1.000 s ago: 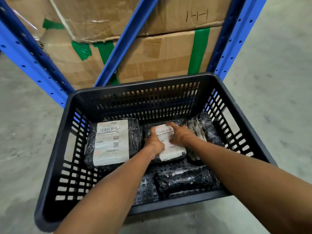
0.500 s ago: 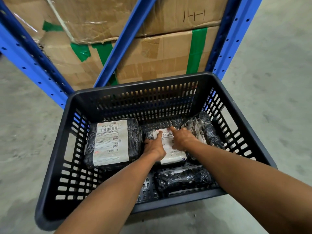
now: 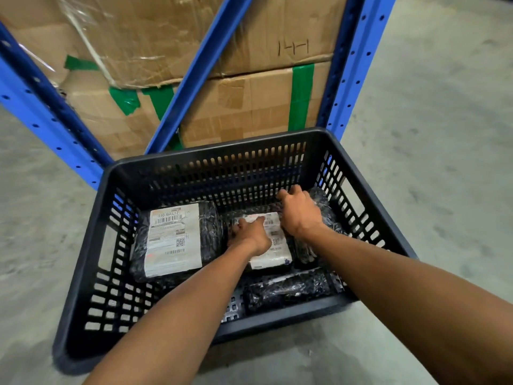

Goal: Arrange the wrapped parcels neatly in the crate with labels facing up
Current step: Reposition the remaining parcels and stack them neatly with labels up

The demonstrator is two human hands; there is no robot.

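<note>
A black slotted crate (image 3: pixel 216 151) stands on the floor with several black-wrapped parcels inside. The large left parcel (image 3: pixel 175 240) lies flat with its white label up. The middle parcel (image 3: pixel 273 245) also shows its label upward, and my left hand (image 3: pixel 251 232) rests on its left part, fingers curled on it. The right parcel (image 3: pixel 324 209) leans against the crate's right wall; my right hand (image 3: pixel 298 212) lies over it with fingers curled around its far edge. A front parcel (image 3: pixel 288 290) lies along the near wall, mostly black wrap showing.
Blue rack uprights (image 3: pixel 352 68) and a diagonal brace (image 3: pixel 200 73) stand just behind the crate, with taped cardboard boxes (image 3: pixel 249 107) stacked behind them. Grey concrete floor (image 3: pixel 430 134) surrounds the crate. Bare crate bottom shows at the front left.
My right hand has left the middle parcel and moved right and back onto the right parcel. My left hand stays on the middle parcel.
</note>
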